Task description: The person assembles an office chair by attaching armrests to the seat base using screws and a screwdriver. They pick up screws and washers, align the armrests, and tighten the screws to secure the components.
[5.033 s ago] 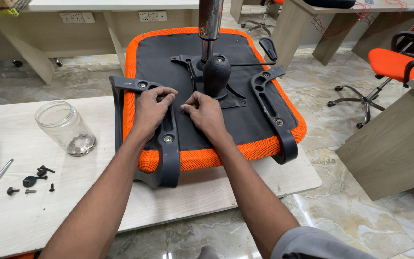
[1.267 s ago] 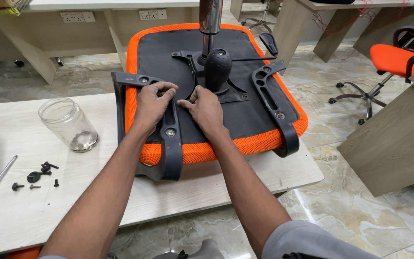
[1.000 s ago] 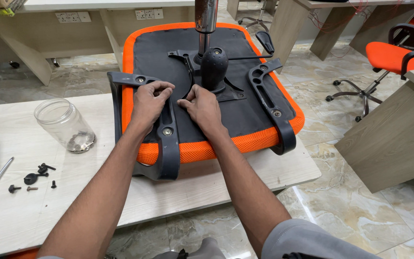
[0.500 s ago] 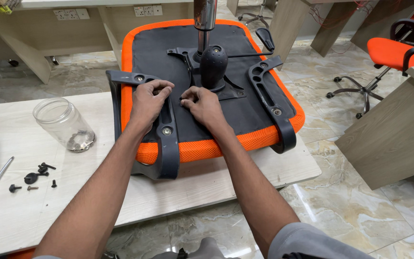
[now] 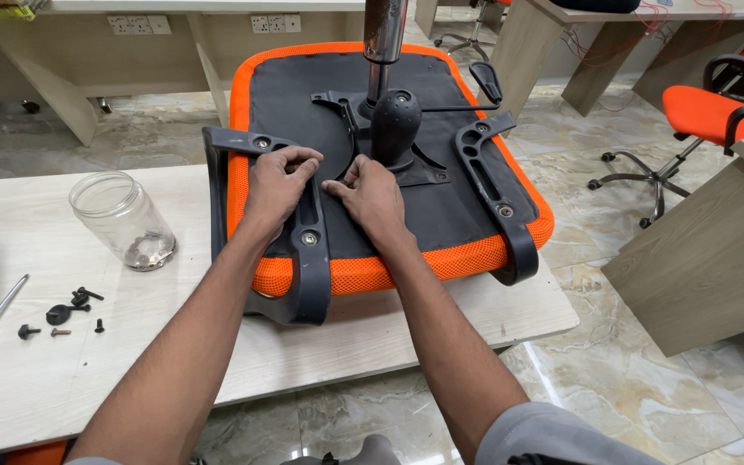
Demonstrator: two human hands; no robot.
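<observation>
Both your hands bear on the upturned orange mesh seat (image 5: 406, 263) lying on the pale wooden table (image 5: 372, 336), steadying it: left hand (image 5: 279, 182) curled over its black plastic armrest bracket (image 5: 303, 250), right hand (image 5: 370, 194) loosely curled beside it; grip unclear.

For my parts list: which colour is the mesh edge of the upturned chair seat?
Orange; the mesh edge frames the black underside, best seen in the head view.

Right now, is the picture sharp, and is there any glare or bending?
Head view: hands and chair seat sharp; even indoor light, soft shadows; glare on the marble floor and metal post; desk edges bow slightly from the wide lens.
</observation>
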